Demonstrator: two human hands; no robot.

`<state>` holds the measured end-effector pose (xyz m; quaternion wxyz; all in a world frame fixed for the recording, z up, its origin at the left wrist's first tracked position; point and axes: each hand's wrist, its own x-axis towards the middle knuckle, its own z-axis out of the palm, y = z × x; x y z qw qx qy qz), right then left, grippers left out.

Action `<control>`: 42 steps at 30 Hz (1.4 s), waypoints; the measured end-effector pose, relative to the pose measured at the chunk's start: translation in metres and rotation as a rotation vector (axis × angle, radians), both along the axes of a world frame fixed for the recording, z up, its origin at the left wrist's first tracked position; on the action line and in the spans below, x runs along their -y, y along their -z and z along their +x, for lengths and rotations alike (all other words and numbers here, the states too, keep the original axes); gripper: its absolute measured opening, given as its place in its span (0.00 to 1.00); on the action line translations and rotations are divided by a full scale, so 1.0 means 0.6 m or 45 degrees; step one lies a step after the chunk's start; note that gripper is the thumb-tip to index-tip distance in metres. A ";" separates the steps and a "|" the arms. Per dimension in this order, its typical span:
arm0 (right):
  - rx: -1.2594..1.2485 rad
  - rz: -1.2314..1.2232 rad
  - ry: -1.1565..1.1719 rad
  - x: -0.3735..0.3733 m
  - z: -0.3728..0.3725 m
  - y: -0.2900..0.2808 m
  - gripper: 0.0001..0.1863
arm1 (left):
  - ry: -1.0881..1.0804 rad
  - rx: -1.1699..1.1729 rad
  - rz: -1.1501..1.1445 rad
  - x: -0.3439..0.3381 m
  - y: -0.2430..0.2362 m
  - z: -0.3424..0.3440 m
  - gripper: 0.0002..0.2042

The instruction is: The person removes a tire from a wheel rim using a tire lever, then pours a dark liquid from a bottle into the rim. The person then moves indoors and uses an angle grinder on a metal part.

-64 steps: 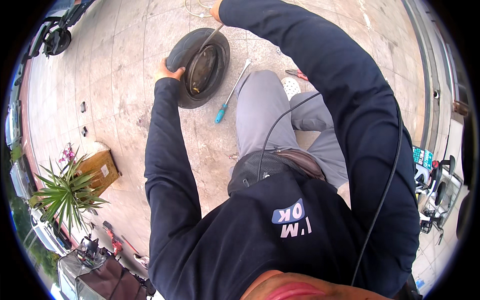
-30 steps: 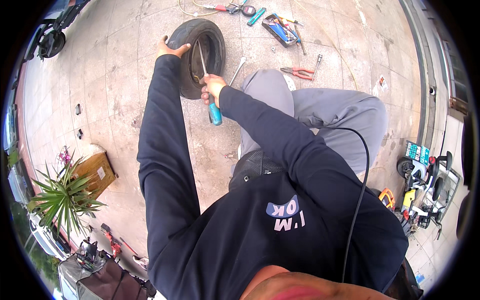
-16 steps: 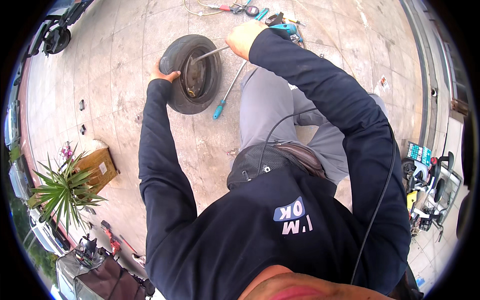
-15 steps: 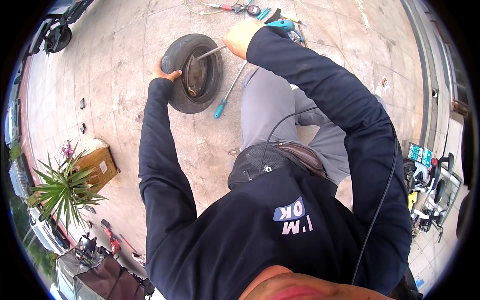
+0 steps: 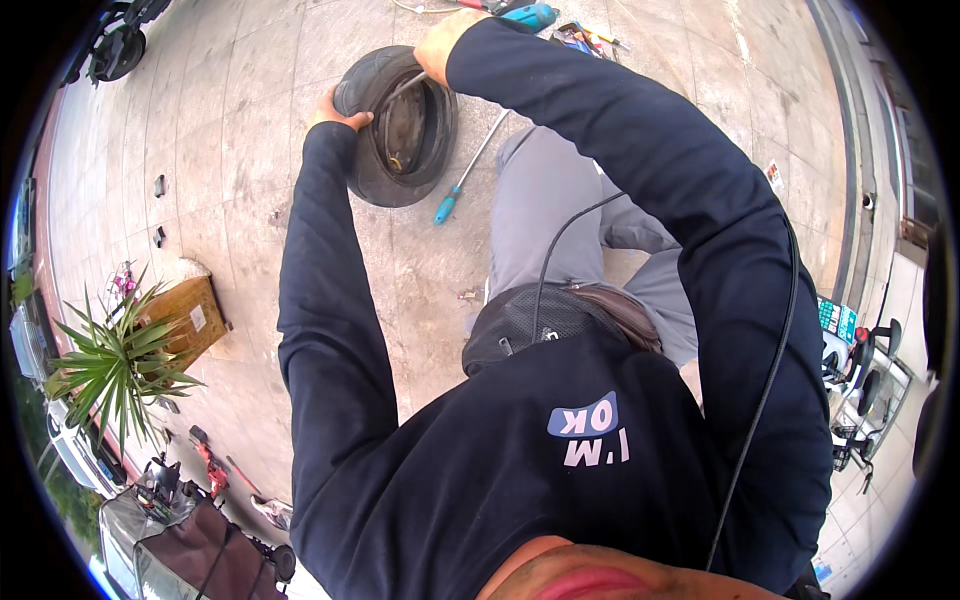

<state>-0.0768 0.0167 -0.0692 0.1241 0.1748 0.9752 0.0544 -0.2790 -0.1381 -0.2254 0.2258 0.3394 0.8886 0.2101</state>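
Observation:
A black tire on a wheel (image 5: 368, 160) is tilted on the paving. My left hand (image 5: 337, 112) grips its left side, thumb on the tread. My right hand (image 5: 440, 45), above the upper right of the tire, is closed on a metal bar (image 5: 408, 83) that reaches into the gap inside the tire by the rim; its far tip is hard to make out. A long screwdriver (image 5: 447, 207) with a teal handle lies right of the wheel, beside my bent leg (image 5: 545, 220).
Tools (image 5: 590, 40) and a hose (image 5: 420, 8) lie at the top, partly behind my right sleeve. A potted plant (image 5: 120, 375) and wooden box (image 5: 185, 320) stand left, parked scooters (image 5: 120, 55) at the edges. A black cable (image 5: 770, 380) runs along my right arm.
Since half a second ago my right hand has moved left and up toward the tire with the bar. The wheel and left hand sit slightly higher and further right in view.

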 end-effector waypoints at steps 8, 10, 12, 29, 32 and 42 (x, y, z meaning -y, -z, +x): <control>-0.293 -0.725 0.387 -0.052 0.141 0.296 0.16 | -0.065 0.137 0.224 -0.016 0.088 -0.079 0.55; -0.441 -0.932 0.464 -0.048 0.151 0.397 0.17 | -0.046 0.166 0.201 -0.049 0.070 -0.073 0.56; -0.581 -1.178 0.540 -0.018 0.154 0.471 0.18 | 0.006 0.046 0.062 -0.075 0.039 -0.061 0.56; 0.003 -0.659 0.327 -0.142 0.181 0.346 0.19 | -0.668 -0.063 0.149 0.002 0.048 0.062 0.53; 0.421 -0.455 -0.032 -0.326 0.245 0.327 0.16 | -0.603 -0.060 0.134 -0.012 0.027 0.093 0.50; 0.384 -1.344 0.801 -0.371 0.618 -0.057 0.40 | -0.001 -0.102 -0.160 -0.044 -0.119 0.187 0.55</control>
